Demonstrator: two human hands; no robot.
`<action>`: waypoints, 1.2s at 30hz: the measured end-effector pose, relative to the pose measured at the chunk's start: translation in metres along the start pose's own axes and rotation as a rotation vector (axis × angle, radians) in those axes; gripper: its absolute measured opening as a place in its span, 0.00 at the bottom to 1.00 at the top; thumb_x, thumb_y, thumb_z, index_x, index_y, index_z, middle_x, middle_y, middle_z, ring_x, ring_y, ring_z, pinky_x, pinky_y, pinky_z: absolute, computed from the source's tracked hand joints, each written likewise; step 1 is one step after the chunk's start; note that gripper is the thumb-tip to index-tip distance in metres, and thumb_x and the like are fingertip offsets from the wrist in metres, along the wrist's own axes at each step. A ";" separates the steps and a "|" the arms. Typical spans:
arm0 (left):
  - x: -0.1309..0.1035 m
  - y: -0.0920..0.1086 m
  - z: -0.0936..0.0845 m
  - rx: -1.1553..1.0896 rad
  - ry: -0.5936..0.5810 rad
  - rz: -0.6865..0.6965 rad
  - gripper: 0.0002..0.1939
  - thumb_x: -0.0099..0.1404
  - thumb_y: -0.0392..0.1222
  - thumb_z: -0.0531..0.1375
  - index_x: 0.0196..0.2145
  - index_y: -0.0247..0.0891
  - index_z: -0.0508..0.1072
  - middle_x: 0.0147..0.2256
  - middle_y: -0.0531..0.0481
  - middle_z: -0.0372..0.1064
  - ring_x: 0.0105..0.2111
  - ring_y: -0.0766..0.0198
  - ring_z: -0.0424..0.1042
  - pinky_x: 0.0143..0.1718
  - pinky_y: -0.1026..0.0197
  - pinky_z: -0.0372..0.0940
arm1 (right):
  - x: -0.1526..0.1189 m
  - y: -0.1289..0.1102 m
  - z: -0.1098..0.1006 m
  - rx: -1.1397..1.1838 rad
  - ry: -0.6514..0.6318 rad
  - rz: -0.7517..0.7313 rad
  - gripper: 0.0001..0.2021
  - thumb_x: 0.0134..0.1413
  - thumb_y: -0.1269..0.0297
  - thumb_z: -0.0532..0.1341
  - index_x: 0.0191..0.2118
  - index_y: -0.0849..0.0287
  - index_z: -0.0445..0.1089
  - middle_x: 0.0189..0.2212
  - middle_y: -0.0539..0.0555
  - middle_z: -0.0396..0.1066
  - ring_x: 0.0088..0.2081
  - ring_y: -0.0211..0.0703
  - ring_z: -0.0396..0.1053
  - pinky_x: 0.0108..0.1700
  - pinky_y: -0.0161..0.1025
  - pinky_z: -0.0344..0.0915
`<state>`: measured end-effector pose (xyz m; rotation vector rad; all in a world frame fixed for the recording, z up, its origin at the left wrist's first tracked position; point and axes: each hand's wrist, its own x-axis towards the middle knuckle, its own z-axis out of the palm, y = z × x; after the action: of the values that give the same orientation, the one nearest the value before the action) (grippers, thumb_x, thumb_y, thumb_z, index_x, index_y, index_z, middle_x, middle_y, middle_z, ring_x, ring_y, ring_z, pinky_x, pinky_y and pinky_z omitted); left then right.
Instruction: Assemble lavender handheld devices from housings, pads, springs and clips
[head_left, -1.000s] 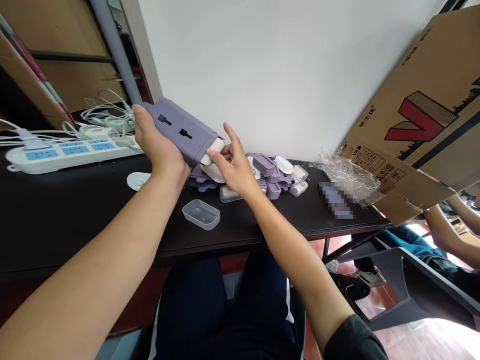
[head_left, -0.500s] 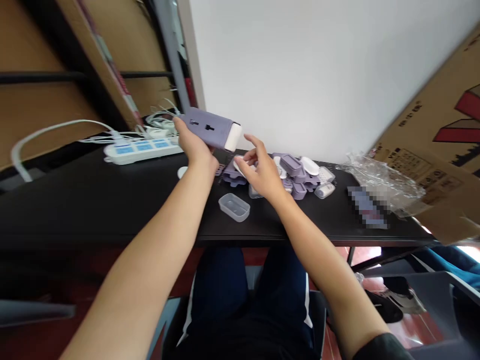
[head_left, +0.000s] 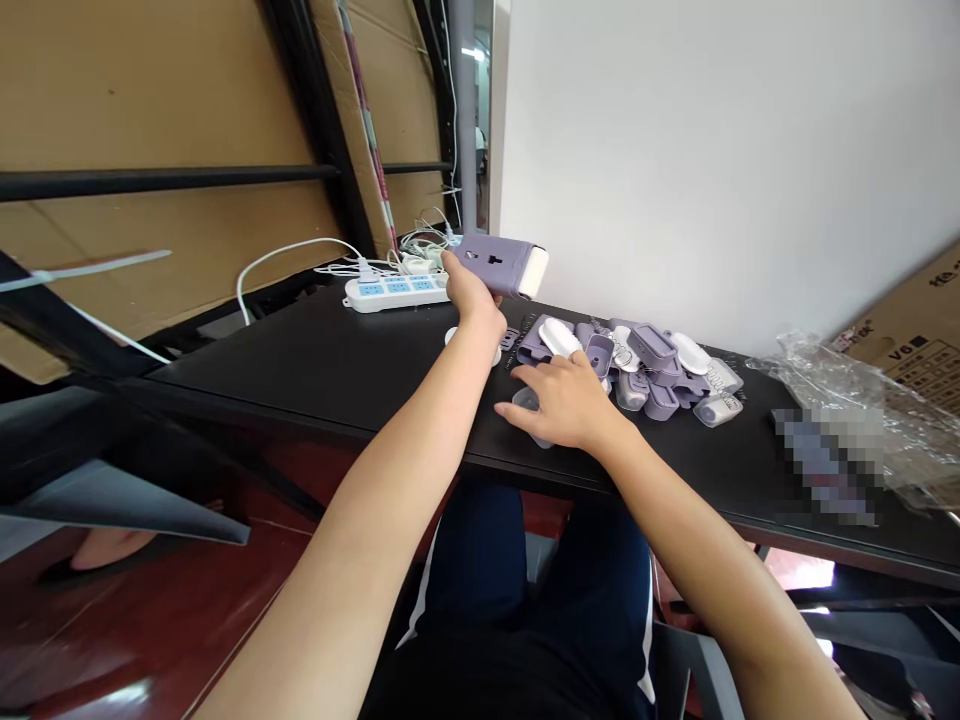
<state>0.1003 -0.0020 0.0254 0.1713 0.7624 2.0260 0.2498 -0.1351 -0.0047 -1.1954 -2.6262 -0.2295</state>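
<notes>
My left hand [head_left: 474,300] is raised over the black table and grips a purple rectangular case [head_left: 517,265] with a white end and two cut-out slots in its face. Lower and to the right, my right hand [head_left: 568,402] is open, fingers spread, reaching over a small translucent plastic tray [head_left: 526,398]. The hand partly covers this tray; whether it touches it I cannot tell. Just beyond the fingers lies a white oval piece [head_left: 559,337] on a pile of purple parts [head_left: 652,345], white pieces and small clear containers.
A white power strip [head_left: 397,292] with cables lies at the back left of the black table [head_left: 315,350]. Crumpled clear plastic [head_left: 825,390] and a blurred-out flat object [head_left: 821,460] lie on the right, beside a cardboard box [head_left: 915,340]. A white wall [head_left: 675,150] stands behind.
The view has turned left. My right hand has come down from near the case's white end to the translucent tray, its fingers spreading. My left hand still holds the case aloft.
</notes>
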 end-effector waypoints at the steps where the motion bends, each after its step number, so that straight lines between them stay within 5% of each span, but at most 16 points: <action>1: 0.000 0.000 0.000 0.003 0.004 -0.006 0.24 0.74 0.63 0.51 0.43 0.40 0.73 0.41 0.47 0.75 0.37 0.66 0.77 0.32 0.69 0.68 | 0.000 0.001 -0.002 0.030 -0.034 -0.023 0.24 0.64 0.44 0.59 0.50 0.59 0.78 0.37 0.61 0.80 0.42 0.55 0.73 0.51 0.51 0.56; 5: -0.001 -0.001 0.000 -0.014 -0.009 0.003 0.24 0.73 0.64 0.53 0.42 0.40 0.73 0.39 0.48 0.75 0.36 0.66 0.77 0.33 0.68 0.68 | 0.003 0.011 -0.012 0.317 0.074 -0.010 0.15 0.66 0.55 0.58 0.44 0.54 0.80 0.36 0.54 0.79 0.39 0.46 0.73 0.48 0.45 0.60; 9: 0.001 -0.004 0.000 -0.045 -0.044 -0.008 0.23 0.72 0.63 0.54 0.41 0.41 0.73 0.38 0.49 0.75 0.36 0.66 0.77 0.34 0.69 0.68 | 0.008 0.028 -0.019 0.735 0.435 0.223 0.21 0.66 0.48 0.56 0.51 0.54 0.79 0.43 0.55 0.77 0.40 0.44 0.72 0.44 0.40 0.66; 14: 0.002 -0.008 0.001 -0.048 -0.111 -0.032 0.21 0.73 0.62 0.54 0.40 0.41 0.73 0.38 0.49 0.76 0.34 0.66 0.76 0.32 0.69 0.68 | 0.012 0.045 -0.020 1.129 0.537 0.434 0.26 0.59 0.43 0.61 0.56 0.54 0.75 0.40 0.53 0.75 0.36 0.40 0.73 0.39 0.37 0.70; 20: -0.005 -0.007 0.002 -0.001 -0.114 -0.076 0.18 0.73 0.59 0.55 0.39 0.42 0.74 0.36 0.51 0.76 0.32 0.66 0.76 0.28 0.69 0.66 | 0.012 0.052 -0.016 1.186 0.652 0.553 0.26 0.60 0.45 0.60 0.58 0.55 0.75 0.41 0.54 0.75 0.34 0.39 0.71 0.38 0.38 0.71; 26: -0.010 -0.010 0.001 -0.021 -0.175 -0.157 0.16 0.74 0.53 0.56 0.36 0.40 0.74 0.34 0.51 0.75 0.29 0.67 0.75 0.31 0.67 0.68 | 0.012 0.052 -0.020 1.296 0.699 0.680 0.23 0.58 0.45 0.61 0.48 0.58 0.77 0.23 0.47 0.66 0.20 0.35 0.59 0.20 0.34 0.55; 32: -0.010 -0.013 -0.003 -0.004 -0.235 -0.205 0.16 0.74 0.53 0.56 0.39 0.39 0.73 0.32 0.52 0.74 0.29 0.67 0.75 0.33 0.67 0.69 | 0.015 0.056 -0.018 1.500 0.908 0.666 0.25 0.41 0.50 0.75 0.38 0.53 0.63 0.29 0.44 0.67 0.32 0.39 0.74 0.40 0.38 0.73; 36: -0.013 -0.016 -0.003 0.015 -0.234 -0.190 0.16 0.75 0.53 0.55 0.39 0.38 0.74 0.33 0.52 0.74 0.30 0.67 0.75 0.33 0.67 0.69 | 0.015 0.058 -0.013 1.434 0.935 0.626 0.26 0.42 0.50 0.74 0.32 0.52 0.56 0.24 0.40 0.57 0.29 0.35 0.66 0.37 0.35 0.67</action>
<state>0.1179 -0.0080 0.0165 0.3264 0.6216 1.7834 0.2860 -0.0899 0.0145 -0.8565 -0.9718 0.8387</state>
